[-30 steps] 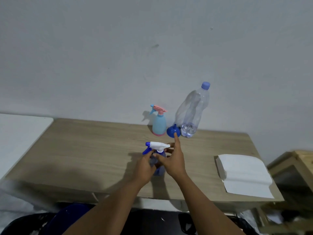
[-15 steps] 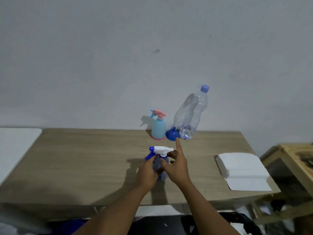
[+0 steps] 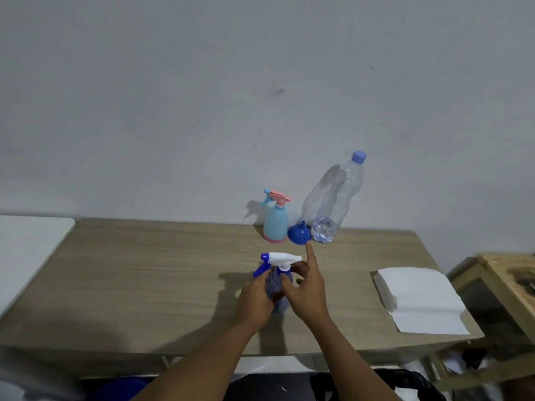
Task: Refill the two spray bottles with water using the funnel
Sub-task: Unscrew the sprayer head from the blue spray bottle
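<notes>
Blue spray bottle (image 3: 278,285): sat upright on the table, a bit below the middle of the frame; white trigger head with a blue nozzle pointing frame-left; body mostly hidden behind both hands
Left hand (image 3: 254,299): fingers curled around the left side of the blue bottle's body, gripping it; thumb up near the neck
Right hand (image 3: 308,290): fingers pinched at the neck right under the white head; index finger stuck straight out toward the top of the frame; its tip lay just under the funnel, couldn't tell if it touched
Funnel (image 3: 298,234): blue, lying tipped on the table above the hands, wide mouth facing the camera; tucked between the other two bottles
Light blue spray bottle (image 3: 276,224): pink trigger and pink base, upright near the wall; just left of the funnel
Water bottle (image 3: 333,204): big clear one with a blue cap on; leaned back against the wall, right of the funnel, base toward the camera
Paper towels (image 3: 417,299): white stack, right side of the frame, well apart from the bottles
Table (image 3: 144,270): light wood grain, ran across the middle of the frame
</notes>
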A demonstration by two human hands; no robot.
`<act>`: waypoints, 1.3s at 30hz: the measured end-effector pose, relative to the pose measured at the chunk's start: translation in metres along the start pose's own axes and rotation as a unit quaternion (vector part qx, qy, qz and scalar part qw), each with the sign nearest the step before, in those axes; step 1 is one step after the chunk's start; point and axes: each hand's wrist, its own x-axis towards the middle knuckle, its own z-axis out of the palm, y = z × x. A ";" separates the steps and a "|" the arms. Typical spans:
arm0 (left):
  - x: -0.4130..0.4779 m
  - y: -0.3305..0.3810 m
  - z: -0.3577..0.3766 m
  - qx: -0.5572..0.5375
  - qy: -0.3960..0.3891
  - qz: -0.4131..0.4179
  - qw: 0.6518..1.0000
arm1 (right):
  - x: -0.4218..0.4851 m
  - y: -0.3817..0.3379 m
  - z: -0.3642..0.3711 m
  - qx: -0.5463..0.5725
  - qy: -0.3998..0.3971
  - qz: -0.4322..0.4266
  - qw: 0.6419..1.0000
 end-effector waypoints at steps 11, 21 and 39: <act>-0.001 0.000 -0.002 0.004 -0.005 0.007 1.000 | 0.004 -0.014 -0.004 0.023 0.038 -0.016 0.999; 0.002 -0.010 0.001 -0.029 0.031 0.022 0.999 | 0.070 -0.088 -0.078 0.095 0.200 -0.062 0.973; 0.007 -0.017 0.007 -0.093 0.028 0.012 0.995 | 0.069 0.085 -0.043 -0.130 -0.048 0.217 0.966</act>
